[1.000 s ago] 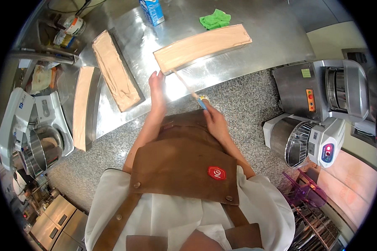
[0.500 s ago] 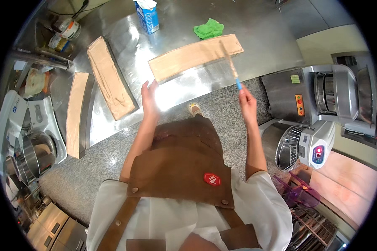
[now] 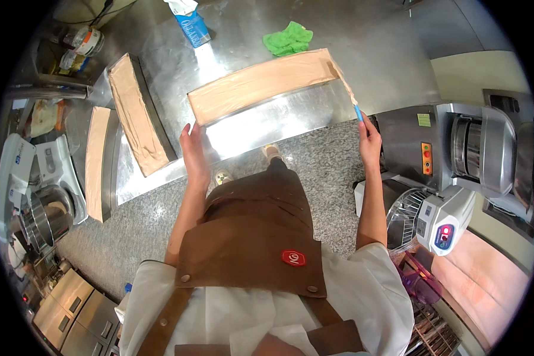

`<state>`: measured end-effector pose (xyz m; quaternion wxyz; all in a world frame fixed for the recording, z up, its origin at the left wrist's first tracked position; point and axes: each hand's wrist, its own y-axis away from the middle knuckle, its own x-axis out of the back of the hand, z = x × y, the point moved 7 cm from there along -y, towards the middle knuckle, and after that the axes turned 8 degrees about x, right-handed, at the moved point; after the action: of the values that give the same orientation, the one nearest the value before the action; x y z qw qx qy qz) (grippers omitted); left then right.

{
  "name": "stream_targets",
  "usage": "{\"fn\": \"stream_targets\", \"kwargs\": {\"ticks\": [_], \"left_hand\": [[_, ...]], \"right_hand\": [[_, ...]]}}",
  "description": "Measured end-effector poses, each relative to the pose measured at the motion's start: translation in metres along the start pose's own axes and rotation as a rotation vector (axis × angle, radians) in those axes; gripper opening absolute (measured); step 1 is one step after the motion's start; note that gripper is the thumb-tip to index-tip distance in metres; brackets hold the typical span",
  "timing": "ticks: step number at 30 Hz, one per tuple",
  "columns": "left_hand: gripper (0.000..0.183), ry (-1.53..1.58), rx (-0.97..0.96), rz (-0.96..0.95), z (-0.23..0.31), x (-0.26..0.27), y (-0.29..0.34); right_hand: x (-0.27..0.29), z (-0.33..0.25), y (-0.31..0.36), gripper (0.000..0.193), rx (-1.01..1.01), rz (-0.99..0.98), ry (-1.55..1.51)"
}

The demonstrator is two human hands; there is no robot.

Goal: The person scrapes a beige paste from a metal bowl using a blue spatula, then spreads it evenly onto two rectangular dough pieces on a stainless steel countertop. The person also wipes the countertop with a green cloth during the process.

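A long rectangular pan (image 3: 261, 85), filled to the rim with pale brown cream, lies across the steel table. My right hand (image 3: 369, 144) grips a spatula (image 3: 350, 92) by its blue handle. The spatula's narrow, cream-coated blade reaches up to the pan's right end. By the near left corner of that pan is my left hand (image 3: 194, 154), its fingers stretched out and a little apart. Whether the fingertips press on the pan is hard to see. Two more filled long pans stand to the left: one with a rougher, wavy surface (image 3: 137, 113), another (image 3: 97, 160) farther left.
Behind the middle pan lie a crumpled green cloth (image 3: 288, 39) and a blue and white carton (image 3: 191, 26). Mixers (image 3: 47, 184) flank the left side; a large steel machine (image 3: 415, 142) and a white mixer (image 3: 439, 219) stand right. The table's front edge (image 3: 237, 155) runs before me.
My right hand has moved right, taking the spatula from over the cream to the pan's right end. The whole view has shifted slightly. My left hand stays by the pan's left corner.
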<state>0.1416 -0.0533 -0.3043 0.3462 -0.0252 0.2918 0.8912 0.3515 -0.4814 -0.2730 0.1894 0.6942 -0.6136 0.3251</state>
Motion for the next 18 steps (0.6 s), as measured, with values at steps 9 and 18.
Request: {"fn": "stream_targets", "kwargs": {"ticks": [9,18], "left_hand": [[0.069,-0.021,-0.005,0.087,0.001,-0.006,0.001],[0.067,-0.076,-0.015,0.091,-0.002,-0.006,-0.003]], "right_hand": [[-0.015,0.012,-0.034,0.034,-0.110,-0.063,0.224],[-0.048,0.033,-0.061,0.035,-0.068,0.058,-0.290]]}}
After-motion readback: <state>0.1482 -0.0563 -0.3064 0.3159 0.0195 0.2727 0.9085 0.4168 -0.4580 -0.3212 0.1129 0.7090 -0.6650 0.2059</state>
